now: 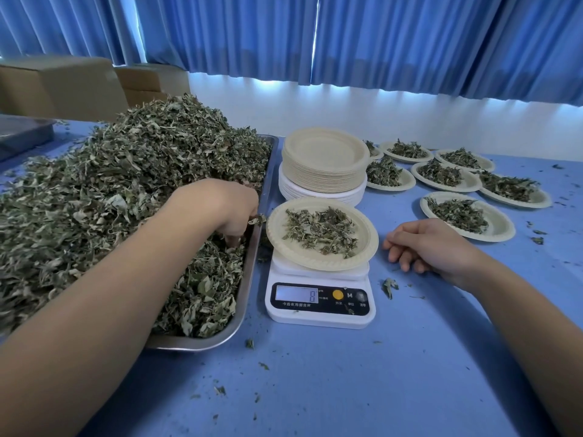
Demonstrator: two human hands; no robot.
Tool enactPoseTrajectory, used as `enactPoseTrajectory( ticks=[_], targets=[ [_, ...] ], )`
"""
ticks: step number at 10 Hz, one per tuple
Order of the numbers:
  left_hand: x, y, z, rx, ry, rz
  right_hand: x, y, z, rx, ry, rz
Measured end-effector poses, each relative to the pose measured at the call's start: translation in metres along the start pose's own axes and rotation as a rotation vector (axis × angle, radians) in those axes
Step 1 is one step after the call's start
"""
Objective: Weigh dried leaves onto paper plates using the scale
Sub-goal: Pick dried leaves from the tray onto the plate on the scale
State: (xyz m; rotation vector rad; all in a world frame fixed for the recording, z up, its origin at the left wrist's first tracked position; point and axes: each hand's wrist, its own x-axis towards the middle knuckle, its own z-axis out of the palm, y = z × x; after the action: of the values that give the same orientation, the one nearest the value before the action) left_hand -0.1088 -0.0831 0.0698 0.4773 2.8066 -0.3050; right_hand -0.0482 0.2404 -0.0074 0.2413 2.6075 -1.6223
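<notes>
Left hand (230, 212) pinches dried leaves (126, 184) at the tray's (248, 279) right rim, just beside the plate (315, 263) overhanging the scale (320, 312), which reads 8. Right hand (432, 247) rests loosely curled on open table (410, 357).

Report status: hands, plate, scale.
Left hand pinching leaves in tray. Right hand idle on table. Plate with leaves on scale, display reads 8. Nothing blocking.

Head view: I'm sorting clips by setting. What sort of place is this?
Probably a small herb-packing workroom: a steel tray heaped with dried leaves, a digital scale bearing a paper plate, filled plates laid out on a blue table, cardboard boxes behind.
</notes>
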Motion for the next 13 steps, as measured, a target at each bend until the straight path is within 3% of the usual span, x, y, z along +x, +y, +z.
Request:
enactPoseTrajectory(
  ticks=[4, 5, 6, 7, 9, 10, 11, 13],
  targets=[
    [-0.003, -0.002, -0.005, -0.089, 0.138, -0.02, 0.0, 0.0, 0.0, 0.008, -0.001, 0.003],
    [-0.01, 0.003, -0.013, -0.111, 0.38, -0.052, -0.001, -0.001, 0.0, 0.009, -0.002, 0.006],
    [-0.021, 0.013, -0.025, -0.355, 0.473, 0.122, -0.001, -0.002, 0.001, 0.007, 0.001, 0.007],
    [-0.03, 0.031, -0.025, -0.535, 0.448, 0.368, -0.001, -0.001, 0.001, 0.004, 0.004, 0.005],
    [-0.015, 0.066, 0.0, -0.387, 0.386, 0.574, 0.0, 0.0, 0.001, 0.01, 0.0, -0.002],
    [-0.008, 0.07, 0.01, -0.228, 0.235, 0.607, 0.0, 0.0, 0.001, 0.009, 0.004, -0.006],
    [-0.005, 0.069, 0.014, -0.224, 0.173, 0.615, 0.001, 0.0, 0.001, 0.007, 0.004, -0.007],
    [-0.01, 0.062, 0.009, -0.256, 0.365, 0.568, 0.001, 0.001, 0.0, 0.008, 0.001, -0.006]
  ],
)
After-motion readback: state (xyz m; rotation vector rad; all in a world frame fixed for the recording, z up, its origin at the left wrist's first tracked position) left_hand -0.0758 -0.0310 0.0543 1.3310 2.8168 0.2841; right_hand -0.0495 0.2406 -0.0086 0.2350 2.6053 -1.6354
